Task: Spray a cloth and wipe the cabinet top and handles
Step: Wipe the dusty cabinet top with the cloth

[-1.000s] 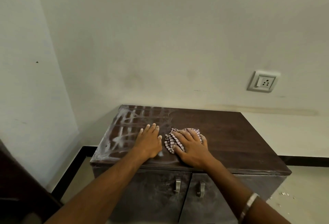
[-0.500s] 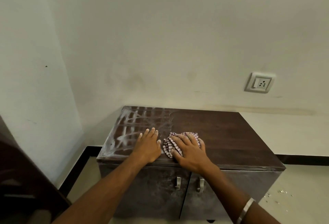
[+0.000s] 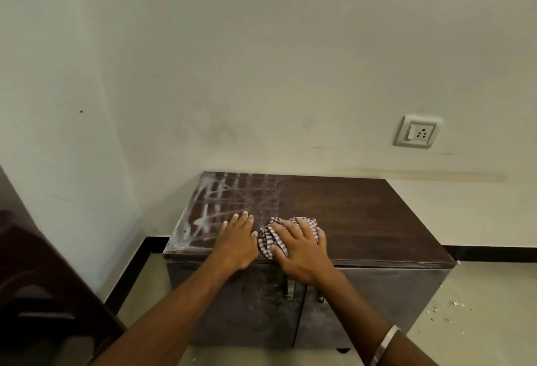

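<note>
A low dark-brown cabinet [image 3: 363, 220] stands against the wall. Its left part carries white dust streaked with wipe marks; the right part looks dark and clean. A bunched red-and-white checked cloth [image 3: 268, 239] lies near the front edge at the middle. My right hand [image 3: 302, 245] presses down on the cloth with fingers spread over it. My left hand [image 3: 236, 239] rests flat on the top just left of the cloth, holding nothing. Two metal door handles [image 3: 290, 288] show below the front edge, partly hidden by my right wrist. No spray bottle is in view.
A wall socket [image 3: 417, 132] sits on the back wall to the right. The corner wall is close on the left. A dark wooden piece of furniture [image 3: 37, 278] fills the lower left. White crumbs [image 3: 453, 306] lie on the floor right of the cabinet.
Both hands and the cloth have slid a little toward the cabinet's front edge. The view has shifted, with the cabinet sitting further right and lower in frame.
</note>
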Demonstrator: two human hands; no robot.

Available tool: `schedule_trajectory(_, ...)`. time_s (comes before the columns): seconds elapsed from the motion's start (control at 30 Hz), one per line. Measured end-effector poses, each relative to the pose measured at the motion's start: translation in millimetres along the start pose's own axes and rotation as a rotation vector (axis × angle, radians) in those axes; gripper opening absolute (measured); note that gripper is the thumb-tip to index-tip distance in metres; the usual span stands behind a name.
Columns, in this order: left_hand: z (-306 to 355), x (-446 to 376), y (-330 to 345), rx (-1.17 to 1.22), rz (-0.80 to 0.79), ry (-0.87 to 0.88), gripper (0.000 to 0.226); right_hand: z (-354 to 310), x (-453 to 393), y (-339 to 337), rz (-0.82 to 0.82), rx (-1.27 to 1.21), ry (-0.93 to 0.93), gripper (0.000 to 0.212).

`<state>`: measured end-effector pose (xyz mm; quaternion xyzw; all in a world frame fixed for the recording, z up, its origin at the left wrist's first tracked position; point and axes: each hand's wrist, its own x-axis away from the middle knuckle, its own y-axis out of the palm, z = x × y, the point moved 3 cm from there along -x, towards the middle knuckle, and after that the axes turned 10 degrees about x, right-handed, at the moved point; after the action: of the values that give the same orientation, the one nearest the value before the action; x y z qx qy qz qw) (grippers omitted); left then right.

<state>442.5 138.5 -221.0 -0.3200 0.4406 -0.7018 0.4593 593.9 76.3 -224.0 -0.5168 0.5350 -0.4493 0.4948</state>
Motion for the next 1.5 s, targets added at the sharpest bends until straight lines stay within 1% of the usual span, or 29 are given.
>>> schedule_trajectory(0.13, -2, 3, -2, 0.006, -0.001, -0.006, 0.055, 15, 23, 1, 0.046, 0.028, -0.037, 0.054)
schedule_trajectory(0.2, -2, 5, -3, 0.015, -0.001, -0.006, 0.055, 32, 30, -1, 0.056, 0.029, -0.013, 0.053)
schedule_trajectory(0.3, -3, 10, -4, 0.021, 0.001, -0.003, 0.055, 42, 26, -2, 0.026, 0.019, 0.056, 0.052)
schedule_trajectory(0.37, -5, 14, -4, 0.022, 0.006, -0.007, 0.055, 33, 19, -3, 0.002, 0.001, 0.1, 0.053)
schedule_trajectory(0.43, -5, 16, -5, 0.02, 0.008, -0.01, 0.056, 16, 10, -3, -0.019, -0.008, 0.106, 0.055)
schedule_trajectory(0.57, -10, 20, -8, 0.007, 0.016, -0.017, 0.055, -20, 11, 3, -0.007, -0.017, 0.021, 0.056)
schedule_trajectory(0.7, -23, 19, -13, -0.005, 0.039, -0.033, 0.055, -11, 22, 1, 0.038, 0.0, -0.043, 0.054)
schedule_trajectory(0.8, -35, 18, -17, -0.009, 0.063, -0.041, 0.055, -2, 17, -3, -0.016, -0.009, -0.025, 0.053)
schedule_trajectory(0.93, -45, 17, -20, -0.024, 0.082, -0.045, 0.055, -25, -7, -4, -0.081, -0.045, 0.013, 0.054)
schedule_trajectory(1.07, -50, 12, -23, -0.015, 0.093, -0.052, 0.055, -55, -10, 3, -0.064, -0.046, -0.077, 0.055)
schedule_trajectory(1.17, -55, 6, -26, 0.0, 0.099, -0.062, 0.055, -47, -1, 5, -0.024, -0.029, -0.13, 0.055)
schedule_trajectory(1.23, -56, 3, -26, 0.006, 0.094, -0.058, 0.054, -31, 1, 5, -0.006, -0.019, -0.114, 0.054)
schedule_trajectory(1.33, -56, 2, -26, 0.008, 0.101, -0.046, 0.054, -22, -14, 2, -0.043, -0.031, -0.042, 0.054)
schedule_trajectory(1.4, -56, 0, -27, 0.013, 0.104, -0.043, 0.055, -31, -27, 0, -0.074, -0.045, -0.023, 0.054)
schedule_trajectory(1.5, -59, -4, -25, 0.019, 0.101, -0.049, 0.055, -50, -36, 2, -0.095, -0.048, -0.065, 0.055)
